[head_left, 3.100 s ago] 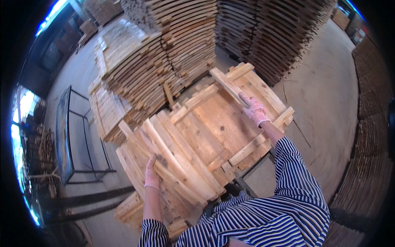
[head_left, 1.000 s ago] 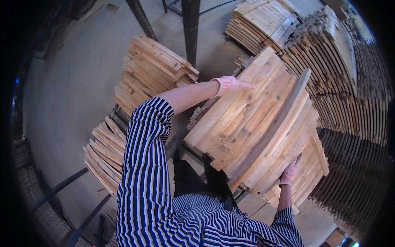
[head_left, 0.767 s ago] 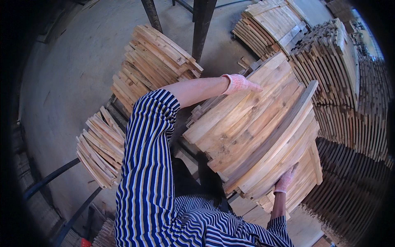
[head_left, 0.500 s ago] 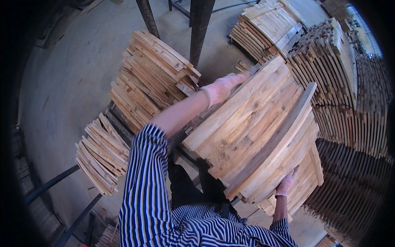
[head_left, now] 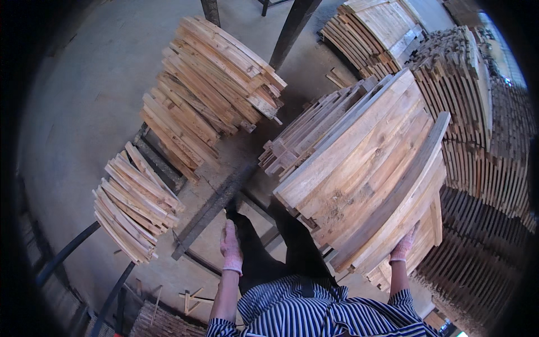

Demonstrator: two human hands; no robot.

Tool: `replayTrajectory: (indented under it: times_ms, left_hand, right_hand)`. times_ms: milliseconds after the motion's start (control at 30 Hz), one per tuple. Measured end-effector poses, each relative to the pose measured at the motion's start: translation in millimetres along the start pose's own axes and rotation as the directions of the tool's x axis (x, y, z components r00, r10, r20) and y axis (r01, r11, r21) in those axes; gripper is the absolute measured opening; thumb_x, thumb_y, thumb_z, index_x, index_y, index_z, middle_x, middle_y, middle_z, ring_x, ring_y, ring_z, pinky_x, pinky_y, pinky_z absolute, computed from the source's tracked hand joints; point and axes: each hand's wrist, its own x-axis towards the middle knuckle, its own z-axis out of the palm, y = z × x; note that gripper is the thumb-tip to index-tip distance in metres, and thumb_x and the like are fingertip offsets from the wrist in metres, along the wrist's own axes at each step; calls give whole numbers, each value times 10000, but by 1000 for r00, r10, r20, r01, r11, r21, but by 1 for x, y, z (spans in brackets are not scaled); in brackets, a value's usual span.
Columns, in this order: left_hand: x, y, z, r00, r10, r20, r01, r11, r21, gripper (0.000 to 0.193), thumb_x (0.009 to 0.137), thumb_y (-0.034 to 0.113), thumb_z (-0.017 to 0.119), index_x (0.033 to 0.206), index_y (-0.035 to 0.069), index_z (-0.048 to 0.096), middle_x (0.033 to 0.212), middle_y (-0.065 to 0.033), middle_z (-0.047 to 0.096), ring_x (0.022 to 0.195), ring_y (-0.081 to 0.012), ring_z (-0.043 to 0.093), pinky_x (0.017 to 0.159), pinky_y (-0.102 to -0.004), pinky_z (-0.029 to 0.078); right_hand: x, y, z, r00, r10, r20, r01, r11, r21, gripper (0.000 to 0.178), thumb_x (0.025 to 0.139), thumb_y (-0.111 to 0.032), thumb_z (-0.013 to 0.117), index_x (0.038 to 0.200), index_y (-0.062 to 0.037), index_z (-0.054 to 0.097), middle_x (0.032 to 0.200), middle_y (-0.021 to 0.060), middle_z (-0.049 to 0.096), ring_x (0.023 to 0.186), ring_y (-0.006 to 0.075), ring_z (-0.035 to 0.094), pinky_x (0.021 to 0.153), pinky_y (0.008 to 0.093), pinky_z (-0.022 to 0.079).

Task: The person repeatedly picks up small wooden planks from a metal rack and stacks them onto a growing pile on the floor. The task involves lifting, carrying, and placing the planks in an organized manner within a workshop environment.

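Observation:
My left hand (head_left: pixel 231 245), in a pinkish knit glove, hangs beside my dark trouser leg, near a dark metal beam (head_left: pixel 209 210). Its fingers look stretched out, with nothing visible in them. On my right is a tall stack of pale wooden boards (head_left: pixel 342 185), a long curved strip (head_left: pixel 401 180) lying across its top. My gloved right hand (head_left: pixel 403 247) rests against the near right edge of this stack, its fingers stretched along the boards and partly hidden.
Bundles of narrow wooden slats (head_left: pixel 213 78) lie on the left, with a smaller slat bundle (head_left: pixel 135 202) nearer. Dense stacks of boards (head_left: pixel 455 84) line the right side. Dark metal posts (head_left: pixel 292 33) rise at the back. Loose wood scraps (head_left: pixel 193 300) lie on the floor.
My left hand has drawn back from the far edge of the board stack and come down beside my leg. My right hand stays by the stack's near right edge. The view has shifted.

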Motion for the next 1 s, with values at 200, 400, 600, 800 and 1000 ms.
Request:
replayTrajectory:
  times_ms: [200, 400, 600, 800, 1000]
  left_hand:
    - [-6, 4, 33, 983, 123, 139, -116, 992, -58, 475, 1003, 344, 674, 1337, 8, 634, 1341, -103, 646, 1233, -227, 596, 1063, -360, 469]
    - [-29, 105, 138, 687, 390, 613, -536, 842, 66, 386, 1084, 218, 524, 1397, -1, 580, 1439, -104, 582, 1356, -188, 509, 1160, -303, 374]
    - [-36, 148, 247, 290, 73, 954, -758, 626, 183, 341, 1061, 262, 567, 1272, 9, 654, 1210, -82, 690, 1154, -184, 608, 1035, -299, 448]
    - [-44, 137, 276, 231, 36, 972, -777, 608, 162, 391, 1100, 232, 448, 1353, -33, 585, 1307, -115, 642, 1206, -171, 584, 1066, -311, 440]
    - [-4, 124, 264, 155, 64, 986, -817, 569, 92, 408, 1096, 233, 439, 1363, -42, 576, 1331, -159, 628, 1230, -242, 593, 1065, -359, 486]
  right_hand:
    - [-5, -11, 10, 996, 84, -23, -81, 989, 121, 654, 1049, -443, 549, 1613, -207, 317, 1633, 56, 352, 1412, 269, 442, 1157, 411, 404]
    - [-5, 8, -2, 999, -1, -40, 3, 998, 64, 653, 1055, -444, 536, 1618, -202, 312, 1644, 58, 337, 1424, 265, 430, 1164, 409, 395]
    - [-20, -15, 22, 1000, -1, -14, 1, 1000, 11, 638, 1090, -415, 459, 1629, -133, 264, 1660, 64, 305, 1462, 245, 381, 1196, 374, 339]
    - [-17, 5, 4, 990, -133, -56, 97, 902, -421, 570, 1100, -310, 412, 1609, -80, 298, 1665, 122, 301, 1523, 262, 295, 1237, 342, 250]
    - [-14, -29, 24, 986, -79, -145, 23, 937, -350, 562, 1092, -298, 427, 1599, -80, 322, 1622, 151, 384, 1508, 256, 343, 1230, 328, 257]
